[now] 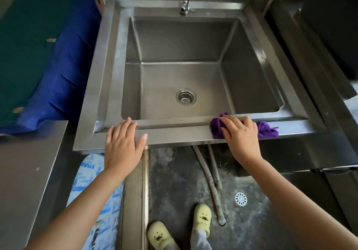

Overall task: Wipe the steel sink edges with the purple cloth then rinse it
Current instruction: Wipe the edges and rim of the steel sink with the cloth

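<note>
Head | right hand [240, 133] presses purple cloth [265, 129], seemingly flat | left hand [124, 139] spread on sink rim [174, 135]

Purple cloth [267, 129] bunched on steel sink [174, 133] front edge

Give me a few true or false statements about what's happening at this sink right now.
The right hand presses the purple cloth on the front edge of the sink. True.
Both hands are on the cloth. False: the left hand rests flat on bare steel, apart from it.
Water is running into the sink. False: no stream shows below the tap.
A drain strainer sits in the basin floor. True.
</note>
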